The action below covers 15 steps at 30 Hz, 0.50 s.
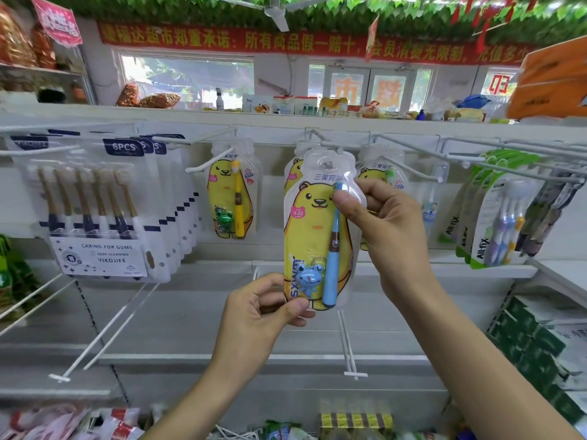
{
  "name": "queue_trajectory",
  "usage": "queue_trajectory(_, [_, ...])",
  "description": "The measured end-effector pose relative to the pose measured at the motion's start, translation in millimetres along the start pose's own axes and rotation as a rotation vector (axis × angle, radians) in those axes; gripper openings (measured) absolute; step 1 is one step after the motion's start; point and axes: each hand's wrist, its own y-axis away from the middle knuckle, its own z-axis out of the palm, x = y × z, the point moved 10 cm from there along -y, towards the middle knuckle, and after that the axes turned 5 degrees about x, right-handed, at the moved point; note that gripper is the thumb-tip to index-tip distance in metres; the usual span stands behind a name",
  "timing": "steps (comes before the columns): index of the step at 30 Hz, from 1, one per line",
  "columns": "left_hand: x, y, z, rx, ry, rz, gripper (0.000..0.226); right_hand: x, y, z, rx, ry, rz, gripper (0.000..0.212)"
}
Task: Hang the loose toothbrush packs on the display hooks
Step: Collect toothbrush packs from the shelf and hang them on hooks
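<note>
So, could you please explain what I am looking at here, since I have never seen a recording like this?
There is no machine here: a person wears one wide-angle camera on the head, so the single picture looks forward and down over their own two bare hands in a shop aisle.

Both hands hold one children's toothbrush pack, a yellow bear card with a blue brush and a blue frog toy. The left hand pinches its bottom corner; the right hand grips its upper right edge, thumb on the front. The hole at the top of the pack sits up by a white display hook; I cannot tell whether it is threaded on.

A matching yellow-brush pack hangs to the left, beyond it the six-brush packs, and twin packs hang on the right.
</note>
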Motion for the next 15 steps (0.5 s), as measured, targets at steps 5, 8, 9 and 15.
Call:
queue_trajectory(5, [-14, -21, -5, 0.035, -0.022, -0.012, 0.017, 20, -19, 3, 0.001, 0.049, 0.018, 0.019])
queue_trajectory(8, [-22, -39, -6, 0.027, -0.057, -0.032, 0.016, 30, -33, 5, 0.007, 0.08, 0.014, 0.018])
queue_trajectory(9, [-26, -45, -6, 0.022, -0.07, -0.041, 0.015, 34, -39, 5, 0.009, 0.087, 0.015, 0.018])
queue_trajectory(15, [-44, -85, -6, 0.01, -0.105, -0.081, 0.016, 55, -69, 12, -0.014, 0.117, 0.01, 0.019])
